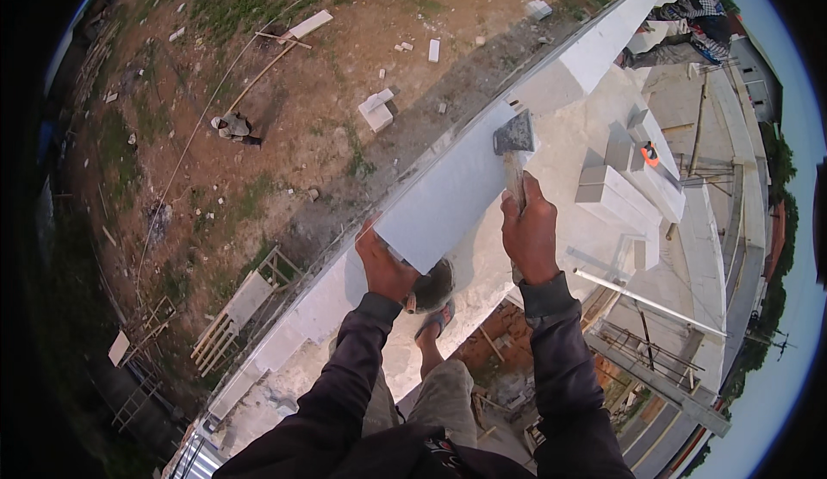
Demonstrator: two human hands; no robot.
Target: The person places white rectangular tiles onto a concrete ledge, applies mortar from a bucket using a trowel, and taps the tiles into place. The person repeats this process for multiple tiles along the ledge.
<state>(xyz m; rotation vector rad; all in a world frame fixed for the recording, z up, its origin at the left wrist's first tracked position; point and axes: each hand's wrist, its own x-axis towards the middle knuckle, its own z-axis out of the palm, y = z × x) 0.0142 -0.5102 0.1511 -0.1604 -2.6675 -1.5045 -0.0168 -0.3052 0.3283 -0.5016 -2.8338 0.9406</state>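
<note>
A long white building block (452, 195) lies along the top of a wall. My left hand (385, 264) grips its near end, with the thumb toward the outer edge and the other fingers partly hidden. My right hand (530, 229) is closed round the wooden handle of a mallet (514, 133). The mallet's dark head is over the block's far part; whether it touches cannot be told. A dark rounded vessel (432, 285) sits beside my left hand, above my sandalled foot (437, 317).
More white blocks (616, 195) are stacked at the right, with an orange-handled tool (649, 153) on them. A white pole (650, 302) crosses the right side. Beyond the wall's left edge, a person (234, 127) is on the ground far below. Several people (702, 14) are at the far right.
</note>
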